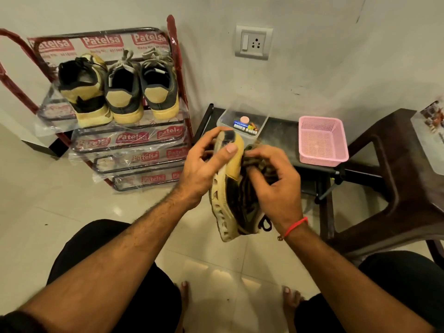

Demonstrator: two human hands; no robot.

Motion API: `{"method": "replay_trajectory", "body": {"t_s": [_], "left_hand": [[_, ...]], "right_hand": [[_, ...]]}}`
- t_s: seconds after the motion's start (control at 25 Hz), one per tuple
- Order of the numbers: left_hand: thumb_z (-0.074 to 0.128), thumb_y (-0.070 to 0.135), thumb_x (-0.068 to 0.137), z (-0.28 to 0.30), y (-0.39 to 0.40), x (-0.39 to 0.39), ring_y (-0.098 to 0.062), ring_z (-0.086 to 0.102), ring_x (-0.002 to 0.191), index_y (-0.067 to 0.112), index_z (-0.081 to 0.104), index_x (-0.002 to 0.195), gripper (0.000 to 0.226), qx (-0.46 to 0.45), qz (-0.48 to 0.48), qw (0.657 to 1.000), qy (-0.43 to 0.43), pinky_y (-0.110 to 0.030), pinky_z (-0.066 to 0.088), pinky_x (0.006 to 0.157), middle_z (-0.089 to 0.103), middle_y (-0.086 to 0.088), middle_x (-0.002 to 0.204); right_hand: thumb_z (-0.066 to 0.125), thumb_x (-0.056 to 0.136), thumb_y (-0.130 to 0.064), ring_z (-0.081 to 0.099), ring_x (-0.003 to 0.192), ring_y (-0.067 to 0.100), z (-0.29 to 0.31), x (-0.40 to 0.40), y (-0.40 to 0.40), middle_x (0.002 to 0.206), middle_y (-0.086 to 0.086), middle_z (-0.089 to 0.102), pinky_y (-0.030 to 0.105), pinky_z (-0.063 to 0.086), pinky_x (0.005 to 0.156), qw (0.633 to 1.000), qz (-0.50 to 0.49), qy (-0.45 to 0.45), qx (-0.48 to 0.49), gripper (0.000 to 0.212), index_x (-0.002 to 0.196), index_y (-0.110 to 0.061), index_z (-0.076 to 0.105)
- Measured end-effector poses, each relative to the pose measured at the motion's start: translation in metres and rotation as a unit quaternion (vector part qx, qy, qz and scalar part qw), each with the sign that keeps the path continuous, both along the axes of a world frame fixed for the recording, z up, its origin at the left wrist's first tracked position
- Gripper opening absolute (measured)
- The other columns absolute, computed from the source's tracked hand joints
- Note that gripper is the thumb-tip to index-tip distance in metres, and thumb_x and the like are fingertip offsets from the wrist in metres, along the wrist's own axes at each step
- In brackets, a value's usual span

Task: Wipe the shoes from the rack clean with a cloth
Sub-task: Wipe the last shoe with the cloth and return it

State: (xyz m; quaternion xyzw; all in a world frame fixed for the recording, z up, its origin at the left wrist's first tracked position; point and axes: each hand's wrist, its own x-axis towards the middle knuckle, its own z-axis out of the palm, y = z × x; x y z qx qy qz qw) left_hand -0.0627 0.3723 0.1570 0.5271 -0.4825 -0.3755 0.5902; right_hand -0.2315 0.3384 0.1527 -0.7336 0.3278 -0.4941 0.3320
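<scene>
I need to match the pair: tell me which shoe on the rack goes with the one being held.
The leftmost shoe on the rack's top shelf: black upper with tan patches, like the held shoe. The other two are grey with pale laces.

Pink mesh basket (323, 141) set on a low dark table (281, 133) against the wall. Left of the basket, on the same table: a clear plastic tub (242, 123) holding batteries and small bits. Above the tub, on the wall: a grey switch-and-socket plate (254, 42). Right of the basket, touching the table: a brown plastic chair (396, 179).
</scene>
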Motion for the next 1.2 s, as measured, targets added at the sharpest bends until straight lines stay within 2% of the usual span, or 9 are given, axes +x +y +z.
{"method": "replay_trajectory", "body": {"t_s": [0.12, 0.24, 0.36, 0.44, 0.56, 0.68, 0.84, 1.08, 1.2], "left_hand": [[0.064, 0.04, 0.089, -0.007, 0.002, -0.004, -0.023, 0.065, 0.102, 0.008, 0.06, 0.13, 0.052, -0.104, 0.02, 0.983, -0.149, -0.042, 0.055, 0.089, 0.065, -0.007, 0.113], [0.061, 0.05, 0.092, -0.004, 0.002, 0.005, -0.024, 0.061, 0.094, 0.005, 0.058, 0.13, 0.059, -0.171, 0.044, 0.963, -0.202, -0.032, 0.051, 0.081, 0.061, -0.013, 0.108], [0.058, 0.058, 0.094, -0.005, 0.006, 0.006, -0.022, 0.059, 0.088, 0.005, 0.056, 0.129, 0.064, -0.189, 0.041, 0.961, -0.197, -0.027, 0.048, 0.077, 0.058, -0.011, 0.106], [0.058, 0.058, 0.093, -0.005, 0.007, 0.002, -0.024, 0.058, 0.086, 0.004, 0.056, 0.129, 0.065, -0.196, 0.042, 0.963, -0.182, -0.03, 0.048, 0.076, 0.058, -0.012, 0.104], [0.059, 0.057, 0.094, -0.005, 0.005, -0.002, -0.026, 0.061, 0.098, 0.003, 0.057, 0.126, 0.063, -0.234, 0.023, 0.949, -0.21, -0.034, 0.049, 0.086, 0.059, -0.016, 0.111], [0.057, 0.059, 0.094, -0.001, 0.005, -0.003, -0.022, 0.059, 0.097, 0.005, 0.055, 0.127, 0.063, -0.248, 0.029, 0.947, -0.201, -0.033, 0.047, 0.085, 0.058, -0.014, 0.11], [0.057, 0.061, 0.094, -0.002, 0.006, -0.002, -0.029, 0.059, 0.099, 0.009, 0.054, 0.128, 0.062, -0.247, 0.068, 0.942, -0.219, -0.041, 0.051, 0.084, 0.057, -0.013, 0.114], [0.057, 0.058, 0.095, 0.002, 0.006, 0.001, -0.033, 0.058, 0.095, 0.012, 0.054, 0.129, 0.057, -0.247, 0.096, 0.942, -0.204, -0.045, 0.052, 0.079, 0.057, -0.018, 0.113], [0.056, 0.055, 0.096, 0.002, 0.007, 0.004, -0.032, 0.058, 0.092, 0.01, 0.054, 0.129, 0.055, -0.25, 0.106, 0.947, -0.171, -0.047, 0.05, 0.079, 0.059, -0.012, 0.115]], "right_hand": [[0.065, 0.088, 0.005, 0.062, 0.109, 0.018, 0.007, 0.001, 0.002, 0.11, 0.0, 0.063, 0.041, 0.052, 0.097, 0.998, -0.02, -0.045, 0.041, 0.028, 0.108, -0.015, 0.066], [0.065, 0.081, 0.006, 0.059, 0.114, 0.022, 0.006, 0.002, 0.022, 0.115, 0.012, 0.06, 0.031, 0.048, 0.1, 0.998, -0.003, -0.04, -0.053, 0.024, 0.104, -0.002, 0.067], [0.064, 0.08, 0.0, 0.058, 0.115, 0.023, 0.002, -0.001, 0.026, 0.116, 0.018, 0.059, 0.022, 0.043, 0.103, 0.99, -0.007, -0.009, -0.141, 0.02, 0.099, 0.003, 0.069], [0.064, 0.081, 0.006, 0.06, 0.115, 0.022, 0.008, 0.002, 0.014, 0.115, 0.014, 0.061, 0.029, 0.046, 0.102, 0.995, -0.007, -0.036, -0.094, 0.021, 0.1, -0.001, 0.069], [0.063, 0.085, 0.01, 0.062, 0.112, 0.024, 0.03, 0.006, 0.004, 0.111, 0.009, 0.064, 0.045, 0.051, 0.099, 0.995, 0.013, -0.102, -0.007, 0.026, 0.105, -0.006, 0.067], [0.063, 0.084, 0.01, 0.061, 0.113, 0.022, 0.026, 0.002, 0.016, 0.113, 0.012, 0.063, 0.036, 0.05, 0.099, 0.995, 0.014, -0.093, -0.021, 0.024, 0.105, 0.001, 0.067], [0.064, 0.087, 0.003, 0.062, 0.11, 0.02, 0.011, 0.002, 0.025, 0.112, 0.007, 0.064, 0.042, 0.052, 0.097, 0.995, -0.022, -0.083, 0.051, 0.022, 0.107, -0.005, 0.069], [0.067, 0.084, 0.006, 0.061, 0.108, 0.014, 0.011, 0.011, 0.04, 0.108, 0.004, 0.063, 0.028, 0.048, 0.093, 0.993, -0.038, -0.101, 0.055, 0.024, 0.104, -0.007, 0.07], [0.068, 0.082, 0.005, 0.061, 0.112, 0.015, 0.005, 0.015, 0.042, 0.111, 0.004, 0.063, 0.033, 0.052, 0.096, 0.995, -0.033, -0.088, 0.03, 0.026, 0.104, -0.009, 0.071]]}}
